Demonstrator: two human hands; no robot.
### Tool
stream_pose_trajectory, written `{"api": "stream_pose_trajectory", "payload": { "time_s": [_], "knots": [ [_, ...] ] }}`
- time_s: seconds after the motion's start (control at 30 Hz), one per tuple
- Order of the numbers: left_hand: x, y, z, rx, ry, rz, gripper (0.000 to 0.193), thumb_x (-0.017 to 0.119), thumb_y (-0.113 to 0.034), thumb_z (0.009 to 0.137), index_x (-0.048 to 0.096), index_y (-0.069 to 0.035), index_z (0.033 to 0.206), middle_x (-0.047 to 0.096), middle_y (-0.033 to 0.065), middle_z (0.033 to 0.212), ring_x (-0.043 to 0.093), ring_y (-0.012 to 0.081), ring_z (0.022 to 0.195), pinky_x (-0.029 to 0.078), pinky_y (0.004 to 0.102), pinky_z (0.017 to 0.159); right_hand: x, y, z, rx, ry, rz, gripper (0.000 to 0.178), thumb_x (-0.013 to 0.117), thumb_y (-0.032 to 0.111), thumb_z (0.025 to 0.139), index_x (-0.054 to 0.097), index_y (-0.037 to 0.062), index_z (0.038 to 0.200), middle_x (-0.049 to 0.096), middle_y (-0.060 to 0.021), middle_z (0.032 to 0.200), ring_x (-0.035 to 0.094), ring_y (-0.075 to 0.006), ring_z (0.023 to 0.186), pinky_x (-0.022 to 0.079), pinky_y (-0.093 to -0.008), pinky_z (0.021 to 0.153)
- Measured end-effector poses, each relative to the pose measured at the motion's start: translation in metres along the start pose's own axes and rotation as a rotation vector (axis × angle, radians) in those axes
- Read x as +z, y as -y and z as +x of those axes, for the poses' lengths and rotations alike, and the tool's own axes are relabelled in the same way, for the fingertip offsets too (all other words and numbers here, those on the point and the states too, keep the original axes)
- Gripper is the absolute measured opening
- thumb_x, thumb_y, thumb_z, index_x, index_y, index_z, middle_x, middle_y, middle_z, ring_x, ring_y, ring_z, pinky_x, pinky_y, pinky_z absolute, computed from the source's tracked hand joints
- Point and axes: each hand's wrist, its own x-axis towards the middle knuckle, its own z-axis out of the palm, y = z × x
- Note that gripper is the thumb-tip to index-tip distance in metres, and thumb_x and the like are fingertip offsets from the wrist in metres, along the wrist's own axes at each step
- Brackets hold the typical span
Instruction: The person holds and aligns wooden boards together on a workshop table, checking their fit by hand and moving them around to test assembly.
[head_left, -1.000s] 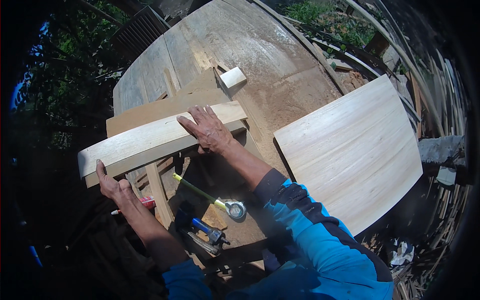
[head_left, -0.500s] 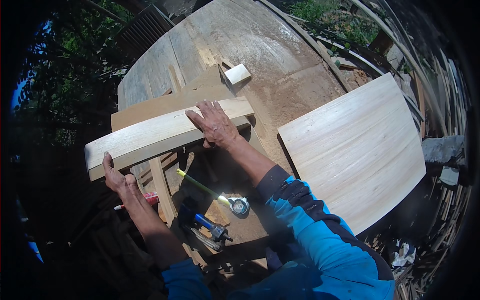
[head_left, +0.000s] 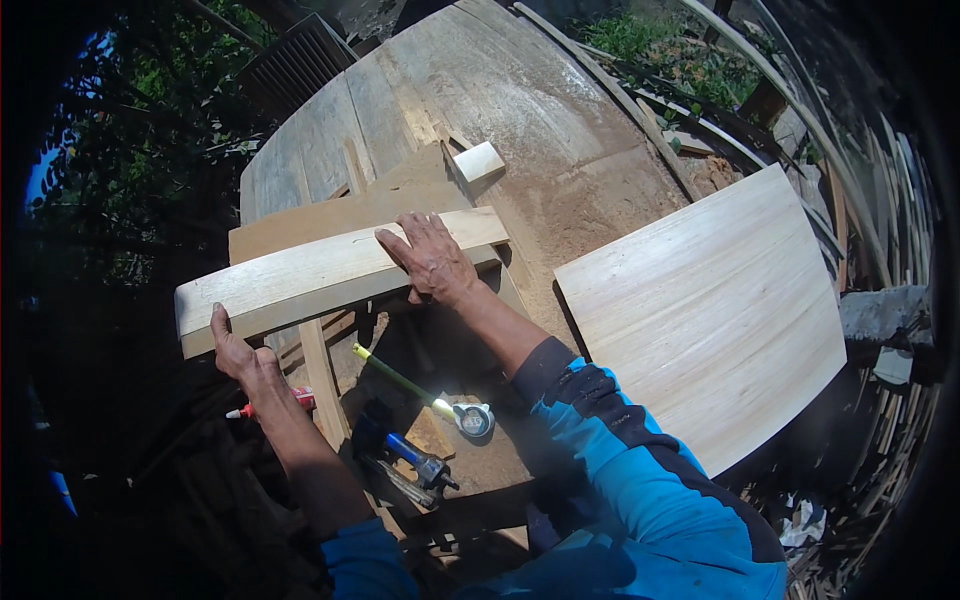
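A long, pale wooden plank (head_left: 320, 268) with a slightly bowed edge lies across the near left of the worktable. My left hand (head_left: 238, 352) grips its left end, thumb up against the near face, the other fingers hidden below or behind. Toward its right end, my right hand (head_left: 432, 262) rests flat on the top with fingers spread. Below the plank, a tape measure (head_left: 472, 420) lies with its yellow blade drawn out. A blue-handled tool (head_left: 418, 460) with a dark metal body is nearer me, and a red and white tube (head_left: 303, 398) lies by my left forearm.
The weathered worktable (head_left: 500, 75), dusted with sawdust, stretches away ahead. A wide pale panel (head_left: 710, 320) lies at the right. A small white-topped block (head_left: 479, 160) stands beyond the plank. Thin wood strips (head_left: 905, 200) are heaped along the far right.
The whole view has shifted slightly, so the plank and both hands appear a little lower. My hands keep the same places on the plank.
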Motion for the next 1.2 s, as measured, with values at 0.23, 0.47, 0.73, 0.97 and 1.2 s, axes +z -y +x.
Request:
{"api": "stream_pose_trajectory", "payload": {
  "time_s": [0.23,0.47,0.73,0.97,1.2],
  "knots": [
    [0.006,0.000,-0.007,0.027,-0.039,0.000,0.043,0.078,-0.020,0.091,0.067,0.009,0.121,0.072,0.0158,0.118,0.073,0.0286,0.098,0.064,0.0440,0.083,0.005,-0.004,0.000,0.000,0.009,0.024,0.116,0.096,0.019,0.050,0.041,0.0172,0.152,0.046,-0.0205,0.143,0.044,-0.0441,0.140,0.033,-0.0553,0.123],
    [0.017,0.001,-0.020,0.097,-0.116,-0.025,0.046,0.078,-0.024,0.092,0.066,0.011,0.118,0.071,0.0183,0.120,0.073,0.0313,0.098,0.065,0.0469,0.084,0.008,-0.008,-0.001,-0.031,0.004,0.049,0.116,0.095,0.017,0.051,0.041,0.0158,0.154,0.045,-0.0219,0.147,0.043,-0.0461,0.142,0.033,-0.0513,0.124],
    [0.021,0.003,-0.024,0.134,-0.149,-0.067,0.053,0.080,-0.026,0.091,0.062,0.015,0.119,0.070,0.0207,0.121,0.073,0.0330,0.099,0.065,0.0502,0.084,0.013,-0.011,0.001,-0.042,0.020,0.022,0.118,0.095,0.015,0.054,0.039,0.0176,0.158,0.044,-0.0214,0.151,0.041,-0.0459,0.144,0.032,-0.0503,0.125],
    [0.020,0.006,-0.015,0.162,-0.117,-0.053,0.056,0.078,-0.024,0.092,0.057,0.018,0.123,0.069,0.0232,0.123,0.072,0.0345,0.101,0.065,0.0509,0.085,0.014,-0.012,0.006,-0.044,-0.008,0.070,0.114,0.093,0.012,0.054,0.042,0.0178,0.156,0.045,-0.0224,0.150,0.043,-0.0469,0.142,0.033,-0.0513,0.125],
    [0.028,0.009,-0.007,0.177,-0.106,-0.040,0.053,0.077,-0.022,0.092,0.058,0.018,0.121,0.069,0.0235,0.120,0.073,0.0337,0.100,0.065,0.0484,0.084,0.023,-0.021,0.016,-0.084,-0.051,0.060,0.112,0.091,0.008,0.055,0.041,0.0171,0.155,0.046,-0.0233,0.148,0.045,-0.0472,0.140,0.033,-0.0530,0.124]
  ]
}}
